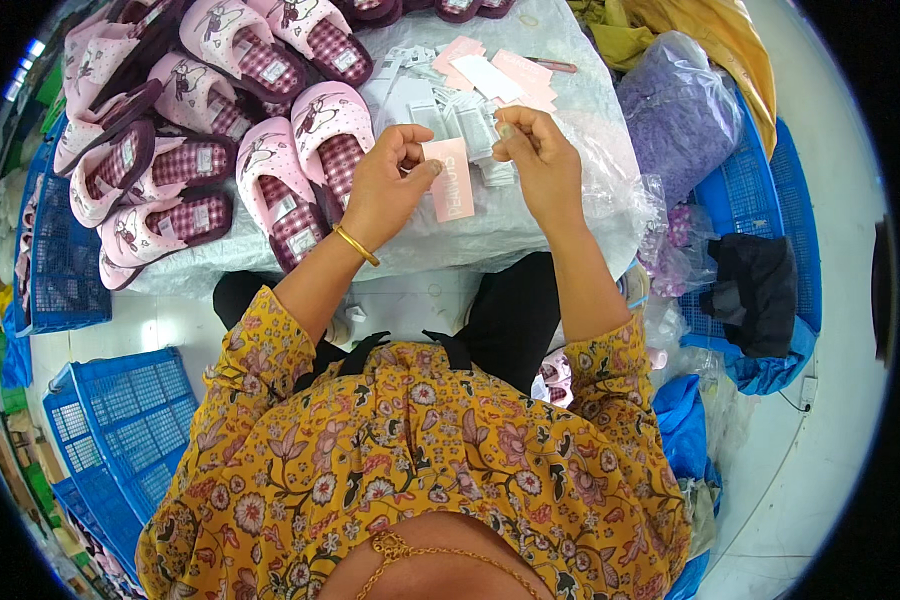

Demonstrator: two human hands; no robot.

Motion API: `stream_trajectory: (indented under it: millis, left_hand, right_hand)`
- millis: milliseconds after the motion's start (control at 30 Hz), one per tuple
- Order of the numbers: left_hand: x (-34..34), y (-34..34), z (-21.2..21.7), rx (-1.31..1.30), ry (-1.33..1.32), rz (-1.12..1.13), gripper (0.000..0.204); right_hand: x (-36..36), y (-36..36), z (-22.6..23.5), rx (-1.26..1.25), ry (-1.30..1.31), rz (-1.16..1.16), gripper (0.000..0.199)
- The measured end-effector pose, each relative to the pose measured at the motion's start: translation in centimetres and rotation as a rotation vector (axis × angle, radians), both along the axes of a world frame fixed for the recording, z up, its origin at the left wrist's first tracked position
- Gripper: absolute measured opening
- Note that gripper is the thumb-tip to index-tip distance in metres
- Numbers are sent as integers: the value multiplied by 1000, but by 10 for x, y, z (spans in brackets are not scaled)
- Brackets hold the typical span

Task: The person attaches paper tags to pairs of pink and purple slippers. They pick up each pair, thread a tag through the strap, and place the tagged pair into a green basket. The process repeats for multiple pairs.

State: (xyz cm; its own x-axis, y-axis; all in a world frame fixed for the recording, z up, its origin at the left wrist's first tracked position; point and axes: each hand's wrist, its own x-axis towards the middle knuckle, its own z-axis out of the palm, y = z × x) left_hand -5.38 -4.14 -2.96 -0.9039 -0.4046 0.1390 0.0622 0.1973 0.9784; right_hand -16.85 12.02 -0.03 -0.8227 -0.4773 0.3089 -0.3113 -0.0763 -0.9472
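1 pink card (455,195), pale lettering on its face, is above the plastic-covered desk (590,110), pinched in the grip of the left hand (390,180). Just beside it, the right hand (545,165) curls its fingertips inward; I can't tell whether that grip holds anything. Beyond lie loose cards (485,77); leftward, pink slippers (320,112) bear white insole labels (347,59), too small to read.

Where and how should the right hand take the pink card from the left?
Likely pinch the pink card by its lower right edge, from the right: the card looks thin and flat, that edge is free, and the left hand holds its left side.
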Motion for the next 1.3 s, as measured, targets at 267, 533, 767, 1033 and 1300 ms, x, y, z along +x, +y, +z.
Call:
stream_trajectory:
  millis: [267, 533, 767, 1033, 1300]
  left_hand:
    - [-7, 11, 4, -65, 60, 2, 25]
    - [-11, 24, 7, -211, 102, 24, 22]
    - [-11, 28, 9, -412, 159, 73, 19]
    - [-9, 30, 18, -447, 166, -10, 15]
    - [-25, 18, 24, 192, -152, -256, 18]
  right_hand:
    - [8, 7, -7, 150, -80, 146, 28]
    - [9, 9, -8, 184, -115, 119, 32]
    - [8, 13, -8, 166, -174, 131, 30]
    - [4, 15, -11, 60, -274, 194, 24]
    - [-4, 23, -7, 116, -287, 254, 20]
